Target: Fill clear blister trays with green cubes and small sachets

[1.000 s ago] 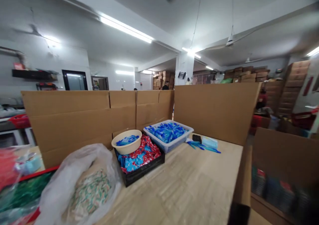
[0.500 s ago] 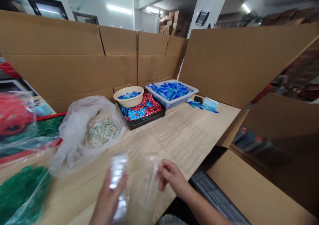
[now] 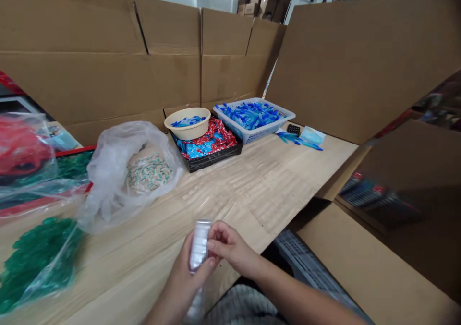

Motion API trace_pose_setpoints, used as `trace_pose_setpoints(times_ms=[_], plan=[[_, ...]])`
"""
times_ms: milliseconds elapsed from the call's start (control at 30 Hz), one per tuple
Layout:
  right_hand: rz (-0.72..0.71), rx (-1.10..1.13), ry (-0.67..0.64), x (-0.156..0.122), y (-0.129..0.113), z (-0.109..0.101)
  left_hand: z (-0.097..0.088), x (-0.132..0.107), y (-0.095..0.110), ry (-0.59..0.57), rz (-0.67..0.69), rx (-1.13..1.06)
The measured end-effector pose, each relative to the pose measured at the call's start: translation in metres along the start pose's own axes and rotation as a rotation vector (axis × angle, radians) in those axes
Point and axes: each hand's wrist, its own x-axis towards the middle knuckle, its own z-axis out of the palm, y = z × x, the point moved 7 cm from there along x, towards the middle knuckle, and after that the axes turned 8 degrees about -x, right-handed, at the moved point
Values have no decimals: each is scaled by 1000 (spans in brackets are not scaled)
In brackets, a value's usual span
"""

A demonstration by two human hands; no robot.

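Note:
Near the front edge of the table, my left hand [image 3: 183, 276] is wrapped round a long, narrow, shiny plastic pack [image 3: 200, 242]. The pack is silvery and clear with bands across it, and stands tilted up towards the far side; what it contains cannot be made out. My right hand [image 3: 230, 250] is closed in a pinch at the pack's right edge, its fingertips touching it close to my left thumb. The lower end of the pack hangs below my left hand, over my lap.
A translucent bag of small pieces [image 3: 149, 173] lies left, near green plastic pieces [image 3: 41, 260]. Behind are a black tray of red and blue packets [image 3: 211, 145], a cream bowl [image 3: 190, 132] and a basket of blue pieces [image 3: 252, 116]. Cardboard walls [image 3: 108, 80] surround the table.
My right hand has moved left to the pack, where it was apart before with clear film between the hands. My left hand has shifted right with the pack. The view has tipped down.

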Motion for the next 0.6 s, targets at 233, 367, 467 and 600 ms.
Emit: trace_pose_setpoints(times_ms=[233,367,467,600], plan=[[7,-161,133,-14,-11,0,35,-8,2,-69,166,248],[29,-184,174,-36,-17,-10,42,-14,6,-118,190,294],[80,-78,251,-61,-12,-33,21,-10,6,-88,43,95],[190,47,416,-99,17,-72,-32,7,-5,53,-302,-272]])
